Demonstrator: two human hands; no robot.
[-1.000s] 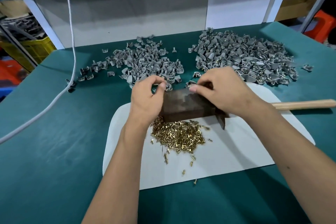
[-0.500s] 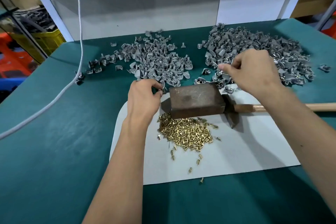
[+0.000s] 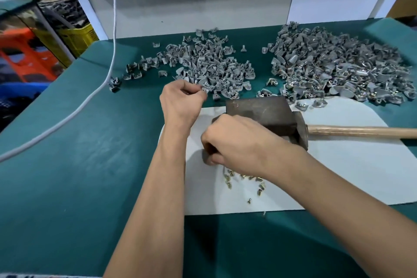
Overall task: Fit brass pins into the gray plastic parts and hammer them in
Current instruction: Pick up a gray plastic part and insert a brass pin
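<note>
Two hands work among brass pins (image 3: 244, 179) and gray plastic parts (image 3: 209, 67).
Left hand (image 3: 180, 102), fingers curled, pinches a gray part at 12 o'clock; right hand (image 3: 237, 142), curled, covers the pins; its grasp is hidden.

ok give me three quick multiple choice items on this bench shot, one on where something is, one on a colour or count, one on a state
1. Where does the hammer lie?
A. on the white sheet, handle toward the right
B. on the floor
C. on top of the left gray pile

2. How many separate main piles of gray plastic parts are on the table?
A. one
B. two
C. four

3. What is the right hand doing?
A. swinging the hammer
B. resting flat on the green cloth
C. curled over the brass pins

Answers: 1 A, the head sits on the sheet beside the metal block; 2 B, a left pile and a right pile; 3 C, its fingers are bent down at the pins.
</note>
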